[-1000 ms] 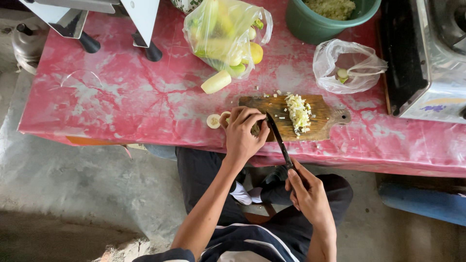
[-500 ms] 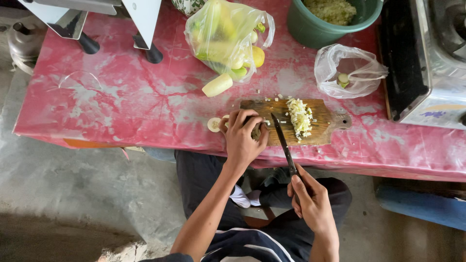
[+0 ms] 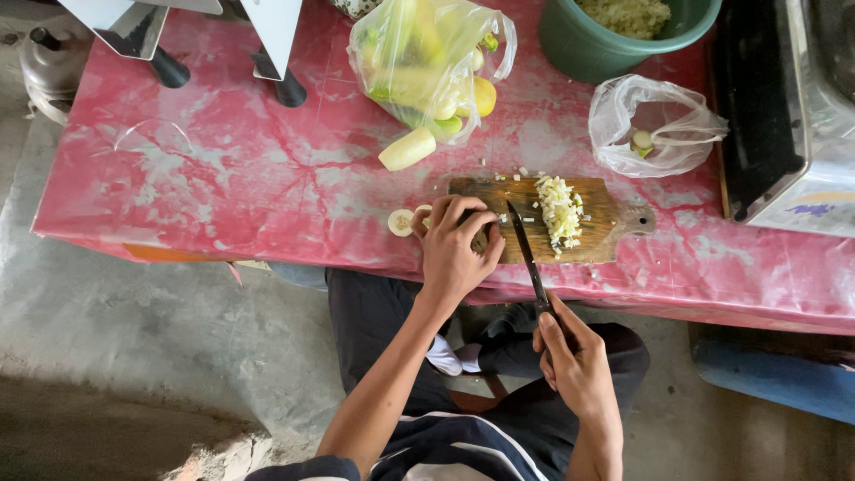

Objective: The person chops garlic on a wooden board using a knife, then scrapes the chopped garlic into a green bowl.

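head | right hand (image 3: 574, 361) grips knife (image 3: 525, 249) | left hand (image 3: 454, 249) on cutting board (image 3: 606, 223)

cutting board (image 3: 606, 233): worn matt wood | knife (image 3: 525, 249): dark metal blade | worktop (image 3: 267, 187): glossy, scuffed pink plastic cover | bags (image 3: 655, 134): thin clear plastic | bucket (image 3: 588, 44): smooth green plastic

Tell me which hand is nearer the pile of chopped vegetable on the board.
Left. The left hand rests on the board beside the pile; the right hand holds the knife below the table edge.
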